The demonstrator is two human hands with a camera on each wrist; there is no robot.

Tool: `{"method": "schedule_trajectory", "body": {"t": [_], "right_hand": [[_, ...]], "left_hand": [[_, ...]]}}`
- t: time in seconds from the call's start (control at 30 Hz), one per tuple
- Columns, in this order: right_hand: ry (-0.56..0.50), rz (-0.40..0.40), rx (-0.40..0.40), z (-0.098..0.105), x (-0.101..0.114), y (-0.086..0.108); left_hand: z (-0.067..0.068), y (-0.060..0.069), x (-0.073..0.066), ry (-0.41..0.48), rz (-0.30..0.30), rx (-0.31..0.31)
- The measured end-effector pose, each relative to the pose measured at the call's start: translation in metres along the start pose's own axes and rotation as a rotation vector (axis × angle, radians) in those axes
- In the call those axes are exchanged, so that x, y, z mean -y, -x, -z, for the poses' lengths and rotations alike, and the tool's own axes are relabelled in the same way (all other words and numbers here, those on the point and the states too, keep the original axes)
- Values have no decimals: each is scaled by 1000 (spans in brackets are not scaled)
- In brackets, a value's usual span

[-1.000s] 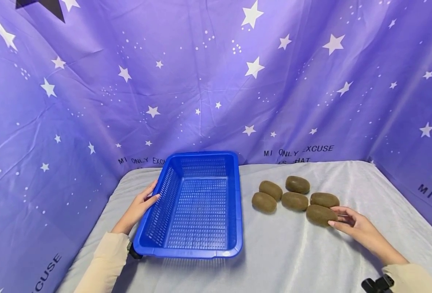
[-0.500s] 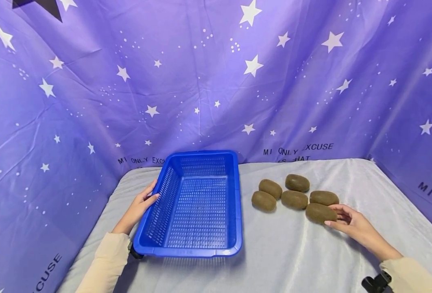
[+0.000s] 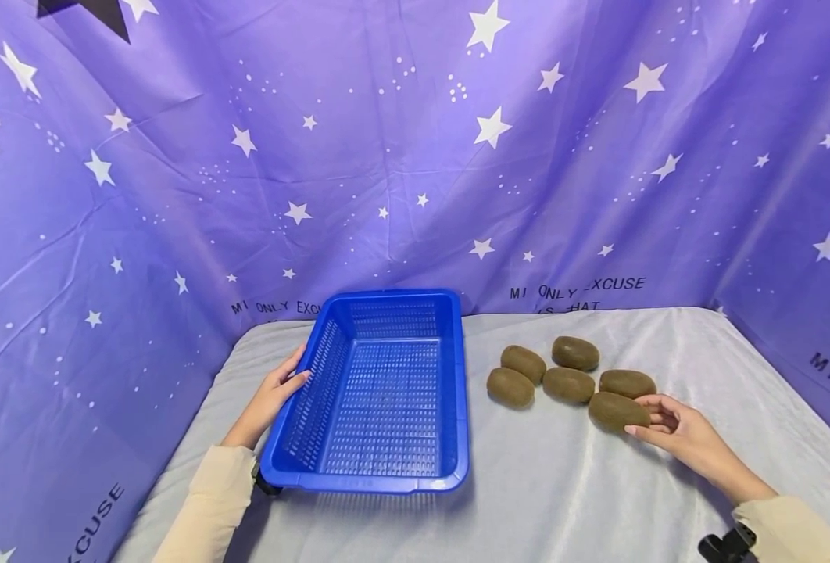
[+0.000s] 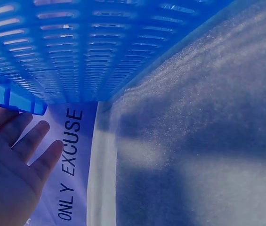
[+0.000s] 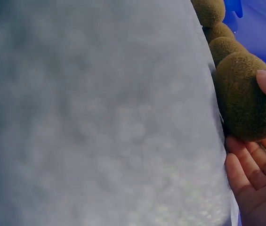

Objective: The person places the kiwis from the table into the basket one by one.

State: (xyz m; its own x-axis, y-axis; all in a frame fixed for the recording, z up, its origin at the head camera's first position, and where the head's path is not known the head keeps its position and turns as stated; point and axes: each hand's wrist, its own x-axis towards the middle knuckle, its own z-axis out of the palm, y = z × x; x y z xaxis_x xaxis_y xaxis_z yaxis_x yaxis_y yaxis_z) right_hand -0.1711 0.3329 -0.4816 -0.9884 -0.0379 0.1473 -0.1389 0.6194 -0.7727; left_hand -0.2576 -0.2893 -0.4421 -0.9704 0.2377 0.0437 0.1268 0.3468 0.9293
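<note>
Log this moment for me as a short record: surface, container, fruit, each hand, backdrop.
Surface: pale grey cloth
Container: blue slotted basket, upright
Fruit: six brown, kiwi-like fruits, all outside the basket, to its right
Left hand: touches the basket's left rim
Right hand: pinches the right end of the nearest fruit; whether it is lifted, cannot tell
Backdrop: purple curtain with white stars and black lettering
</note>
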Motion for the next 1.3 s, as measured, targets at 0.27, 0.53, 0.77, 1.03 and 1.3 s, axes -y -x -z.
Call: {"method": "schedule_trajectory", "body": {"t": [0.27, 0.53, 0.77, 1.03, 1.3], "right_hand": [[-61, 1, -4, 1, 3, 4], [-107, 52, -26, 3, 8, 4], [-95, 32, -8, 6, 20, 1], [-146, 45, 35, -1, 36, -8], [-176, 57, 55, -8, 50, -16]], "left_hand": [[-1, -1, -2, -1, -17, 11], [-2, -4, 0, 35, -15, 15], [-1, -2, 2, 58, -30, 7], [3, 0, 3, 55, -30, 14], [2, 0, 3, 50, -5, 9]]}}
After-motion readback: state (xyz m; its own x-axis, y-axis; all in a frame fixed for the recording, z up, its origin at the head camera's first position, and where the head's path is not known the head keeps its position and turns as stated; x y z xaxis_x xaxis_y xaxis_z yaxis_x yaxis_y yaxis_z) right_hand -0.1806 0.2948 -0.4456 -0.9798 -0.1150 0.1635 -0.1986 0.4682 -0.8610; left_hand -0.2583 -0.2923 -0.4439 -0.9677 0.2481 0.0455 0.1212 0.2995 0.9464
